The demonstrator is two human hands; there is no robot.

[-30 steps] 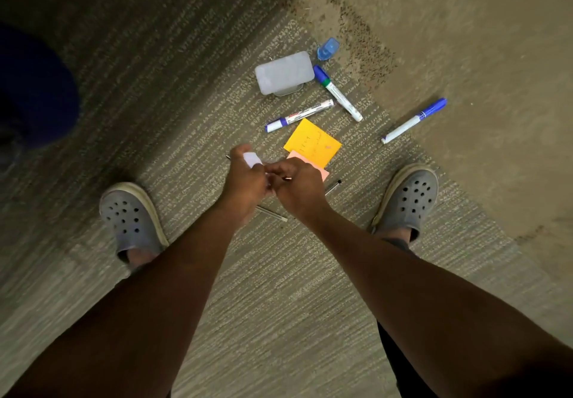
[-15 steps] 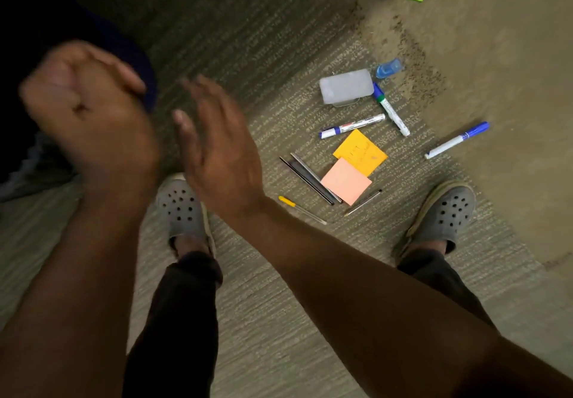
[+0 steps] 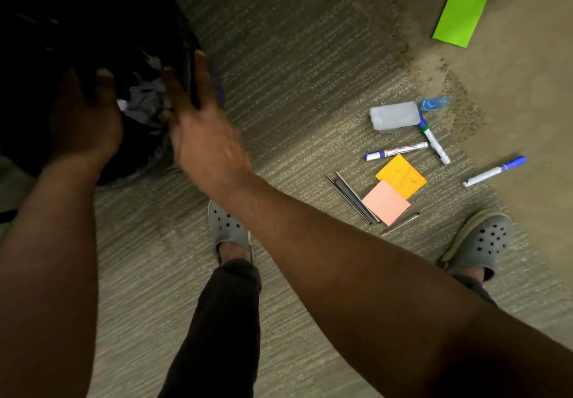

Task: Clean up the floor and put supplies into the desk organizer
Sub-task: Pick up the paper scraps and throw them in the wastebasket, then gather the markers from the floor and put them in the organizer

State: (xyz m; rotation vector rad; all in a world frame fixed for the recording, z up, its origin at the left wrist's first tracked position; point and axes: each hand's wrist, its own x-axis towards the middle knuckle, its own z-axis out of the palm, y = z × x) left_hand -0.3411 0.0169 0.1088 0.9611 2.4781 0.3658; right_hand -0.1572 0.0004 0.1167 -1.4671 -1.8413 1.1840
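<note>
Standing on patterned carpet [image 3: 310, 56] in 2 grey clogs [image 3: 228, 227], a person extends both arms; left hand [image 3: 88, 124] and right hand [image 3: 204, 137] hover with fingers spread, grasping nothing, above a dark bin [image 3: 93, 25] holding crumpled paper [image 3: 145, 100]. Beyond the right clog lie 3 pens [image 3: 352, 197], pink [image 3: 386, 202] and orange sticky notes [image 3: 401, 176], 3 markers [image 3: 395, 151], a translucent case [image 3: 393, 115], and farthest, a green pad [image 3: 460, 16]
</note>
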